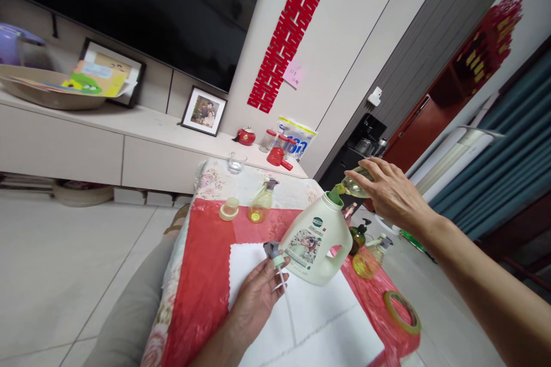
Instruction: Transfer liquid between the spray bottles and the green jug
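My left hand (258,295) is closed around a pump head (278,259) with a dark nozzle, a pale green collar and a long clear tube hanging down. My right hand (390,186) grips a clear bottle (356,184), tilted with its neck at the mouth of a large pale green detergent jug (316,241). The jug stands upright on a white sheet (331,321), its green pouring spout showing. To the left are a pump bottle (260,203) with some yellow liquid and a pale cap (229,208). Another yellow pump bottle (368,261) stands right of the jug.
A dark pump bottle (358,236) sits behind the jug's handle. A roll of tape (402,312) lies on the red cover (198,275) near the right edge. At the table's far end is a glass cup (235,163), before a low cabinet (163,149) with frames and jars.
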A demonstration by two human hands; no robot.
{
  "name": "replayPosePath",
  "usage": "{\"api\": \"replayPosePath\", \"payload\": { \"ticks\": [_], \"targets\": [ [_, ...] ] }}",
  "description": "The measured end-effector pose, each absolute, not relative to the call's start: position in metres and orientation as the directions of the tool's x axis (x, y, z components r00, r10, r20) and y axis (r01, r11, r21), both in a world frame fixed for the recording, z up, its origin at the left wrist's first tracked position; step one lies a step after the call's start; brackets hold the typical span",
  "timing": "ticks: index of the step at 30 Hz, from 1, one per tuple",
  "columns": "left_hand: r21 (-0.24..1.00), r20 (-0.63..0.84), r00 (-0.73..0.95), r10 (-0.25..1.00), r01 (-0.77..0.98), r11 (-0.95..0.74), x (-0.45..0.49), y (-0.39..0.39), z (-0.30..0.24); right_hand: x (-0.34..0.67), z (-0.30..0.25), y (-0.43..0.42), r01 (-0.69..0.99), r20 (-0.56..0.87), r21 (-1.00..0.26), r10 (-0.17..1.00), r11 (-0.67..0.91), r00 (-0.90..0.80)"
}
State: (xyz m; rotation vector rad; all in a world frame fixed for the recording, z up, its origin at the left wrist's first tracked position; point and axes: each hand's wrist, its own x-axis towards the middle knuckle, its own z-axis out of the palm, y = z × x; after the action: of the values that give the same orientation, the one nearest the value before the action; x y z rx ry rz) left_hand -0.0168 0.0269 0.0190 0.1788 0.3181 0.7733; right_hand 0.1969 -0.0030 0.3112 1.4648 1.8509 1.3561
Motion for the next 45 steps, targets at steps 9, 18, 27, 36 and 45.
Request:
{"api": "replayPosePath", "payload": {
  "ticks": [9, 18, 27, 36, 45],
  "targets": [
    [0.271, -0.228, 0.668, 0.708, -0.655, 0.705, -0.017, 0.027, 0.022, 0.190, 0.312, -0.002, 0.437, 0.203, 0.899, 0.911, -0.028, -0.359],
    [0.268, -0.213, 0.670, 0.711, -0.660, 0.702, -0.016, 0.028, 0.020, 0.185, 0.312, -0.002, 0.414, 0.196, 0.910, 0.912, -0.032, -0.361],
    [0.271, -0.218, 0.670, 0.710, -0.657, 0.703, -0.016, 0.028, 0.019, 0.178, 0.310, -0.003, 0.406, 0.209, 0.912, 0.919, -0.061, -0.333],
    [0.247, -0.219, 0.649, 0.729, -0.686, 0.685, -0.014, 0.032, 0.019, 0.196, 0.296, -0.018, 0.608, 0.451, 0.760, 0.860, -0.230, -0.239],
    [0.172, -0.062, 0.580, 0.812, -0.796, 0.581, -0.016, 0.034, 0.030, 0.165, 0.216, -0.105, 1.000, 0.431, 0.023, 0.902, -0.011, 0.000]
  ]
}}
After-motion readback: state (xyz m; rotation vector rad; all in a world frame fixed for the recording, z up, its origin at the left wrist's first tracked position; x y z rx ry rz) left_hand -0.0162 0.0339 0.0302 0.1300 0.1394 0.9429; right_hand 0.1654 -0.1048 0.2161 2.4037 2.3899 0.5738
